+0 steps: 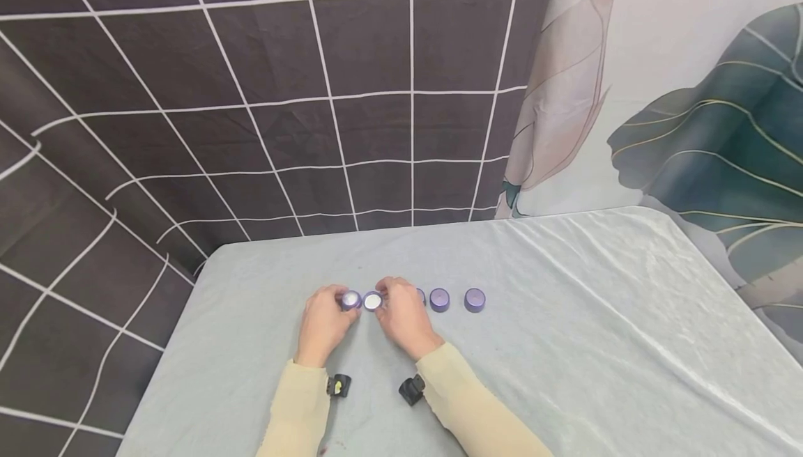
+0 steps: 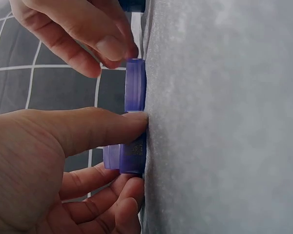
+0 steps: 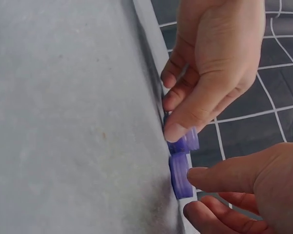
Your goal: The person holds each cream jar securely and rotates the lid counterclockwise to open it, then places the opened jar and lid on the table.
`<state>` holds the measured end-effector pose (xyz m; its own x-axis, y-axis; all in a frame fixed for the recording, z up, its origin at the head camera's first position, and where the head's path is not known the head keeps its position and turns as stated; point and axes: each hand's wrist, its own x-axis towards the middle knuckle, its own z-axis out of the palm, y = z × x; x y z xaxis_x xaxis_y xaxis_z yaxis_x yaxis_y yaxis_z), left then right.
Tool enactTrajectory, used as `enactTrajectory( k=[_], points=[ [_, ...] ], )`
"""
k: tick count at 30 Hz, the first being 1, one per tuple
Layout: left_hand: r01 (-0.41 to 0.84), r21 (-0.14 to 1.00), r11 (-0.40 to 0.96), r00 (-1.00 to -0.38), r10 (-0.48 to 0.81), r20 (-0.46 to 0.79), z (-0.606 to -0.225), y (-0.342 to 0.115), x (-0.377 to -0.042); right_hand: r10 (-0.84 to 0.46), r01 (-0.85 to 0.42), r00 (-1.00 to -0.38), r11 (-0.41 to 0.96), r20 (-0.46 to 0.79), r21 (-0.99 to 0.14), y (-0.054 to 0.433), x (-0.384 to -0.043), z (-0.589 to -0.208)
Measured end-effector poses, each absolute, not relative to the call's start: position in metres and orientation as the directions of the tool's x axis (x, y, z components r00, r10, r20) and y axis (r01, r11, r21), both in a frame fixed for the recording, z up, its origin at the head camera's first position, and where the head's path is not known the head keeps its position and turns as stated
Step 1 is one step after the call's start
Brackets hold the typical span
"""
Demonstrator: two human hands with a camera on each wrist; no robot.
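Observation:
My left hand [image 1: 324, 321] pinches a small purple jar [image 1: 351, 299] standing on the cloth, thumb on its near side and fingers on the far side. In the left wrist view the jar [image 2: 133, 158] shows small print and a narrower upper part. Right beside it lies a low purple round lid [image 1: 373, 301], its pale inside facing up. My right hand [image 1: 406, 319] is around this lid with thumb and fingers spread. In the left wrist view its fingertips [image 2: 111, 48] appear just off the lid; the right wrist view shows the thumb overlapping the lid's edge [image 3: 180, 178].
To the right stand two purple round containers [image 1: 440, 299] [image 1: 475, 299], with another [image 1: 422, 296] mostly hidden behind my right hand. Pale grey cloth [image 1: 564, 345] covers the table, with wrinkles at right. A dark gridded curtain [image 1: 376, 129] hangs behind it.

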<state>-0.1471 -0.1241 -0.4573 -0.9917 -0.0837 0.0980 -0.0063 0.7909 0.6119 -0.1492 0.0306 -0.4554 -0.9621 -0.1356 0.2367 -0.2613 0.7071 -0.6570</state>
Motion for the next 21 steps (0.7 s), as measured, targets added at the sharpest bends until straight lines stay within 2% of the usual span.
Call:
enactTrajectory(
  k=[10,15,21],
  points=[
    [-0.01,0.614,0.789,-0.993,-0.079,0.085,-0.458,-0.128,-0.145,-0.13,-0.271,-0.96,0.655,0.248,-0.706,0.042,-0.147,-0.446],
    [0.047,0.643,0.764,-0.988,-0.061,0.144,-0.453,-0.128,-0.143,-0.12,-0.247,-0.968,0.628,0.222,-0.738,0.052,-0.146,-0.438],
    [0.105,0.688,0.719,-0.98,-0.041,0.192,-0.442,-0.123,-0.14,-0.091,-0.25,-0.965,0.613,0.247,-0.75,0.065,-0.146,-0.433]
  ],
)
